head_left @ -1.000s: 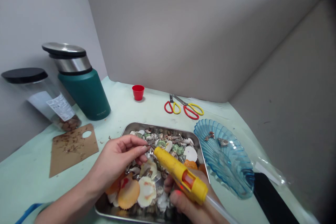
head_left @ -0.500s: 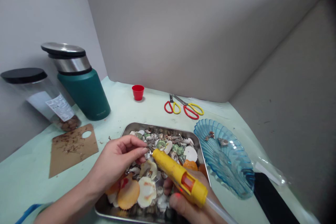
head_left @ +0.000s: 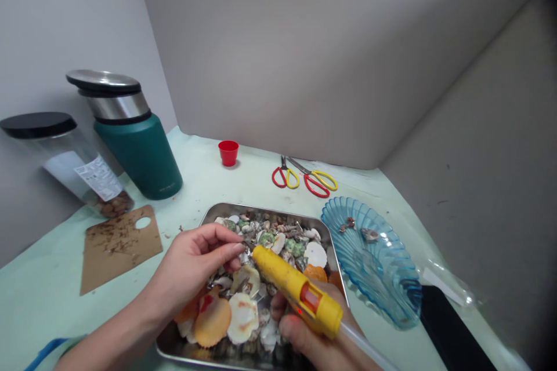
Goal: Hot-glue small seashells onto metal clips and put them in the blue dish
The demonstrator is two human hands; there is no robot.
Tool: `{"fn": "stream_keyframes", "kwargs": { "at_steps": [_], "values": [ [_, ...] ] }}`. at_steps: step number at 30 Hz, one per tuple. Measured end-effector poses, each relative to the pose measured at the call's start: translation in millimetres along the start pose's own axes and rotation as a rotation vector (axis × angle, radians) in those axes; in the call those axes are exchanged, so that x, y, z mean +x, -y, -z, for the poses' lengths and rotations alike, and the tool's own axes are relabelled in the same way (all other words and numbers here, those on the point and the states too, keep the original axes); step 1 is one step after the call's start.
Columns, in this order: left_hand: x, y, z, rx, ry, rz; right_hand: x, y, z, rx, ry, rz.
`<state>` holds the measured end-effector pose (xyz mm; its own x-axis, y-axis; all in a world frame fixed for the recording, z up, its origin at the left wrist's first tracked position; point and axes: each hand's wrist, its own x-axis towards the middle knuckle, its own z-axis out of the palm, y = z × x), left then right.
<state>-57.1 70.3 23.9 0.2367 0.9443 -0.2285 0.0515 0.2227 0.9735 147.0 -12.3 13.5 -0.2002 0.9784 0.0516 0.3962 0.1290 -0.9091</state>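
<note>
My right hand [head_left: 304, 324] grips a yellow glue gun [head_left: 289, 278], red-windowed, its nozzle meeting the small dark piece [head_left: 247, 243] my left fingertips [head_left: 235, 247] pinch, lower centre, over a metal tray [head_left: 343, 287] of shells. Pale green table [head_left: 195, 179]; plain grey walls [head_left: 270, 58] above.

On my left I see a teal metal bottle [head_left: 141, 153] with a silver lid beside a clear, black-lidded jar [head_left: 82, 171] of brown pieces, near a speckled tan board [head_left: 115, 249] with a round hole. Farther off, I see a small red plastic cup [head_left: 228, 153] and two red-and-yellow-handled scissors [head_left: 317, 182].
</note>
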Motion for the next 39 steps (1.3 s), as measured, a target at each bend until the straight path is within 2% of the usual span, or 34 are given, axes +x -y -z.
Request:
{"fn": "stream_keyframes", "kwargs": {
  "at_steps": [14,21,25,28,39],
  "values": [
    [2,2,-0.4,0.002,-0.006,0.010,0,-5,-3,-0.003,-0.015,-0.020],
    [3,3,-0.5,-0.002,-0.027,0.027,4,-5,2,-0.027,-0.085,0.033],
    [3,4,-0.8,-0.014,-0.042,0.040,3,-8,2,-0.025,-0.006,0.108],
    [3,4,-0.7,-0.023,-0.033,0.032,3,-10,1,-0.030,0.037,0.113],
    [3,4,-0.4,-0.032,-0.006,0.025,3,-8,1,-0.078,0.024,0.104]
  ]
}}
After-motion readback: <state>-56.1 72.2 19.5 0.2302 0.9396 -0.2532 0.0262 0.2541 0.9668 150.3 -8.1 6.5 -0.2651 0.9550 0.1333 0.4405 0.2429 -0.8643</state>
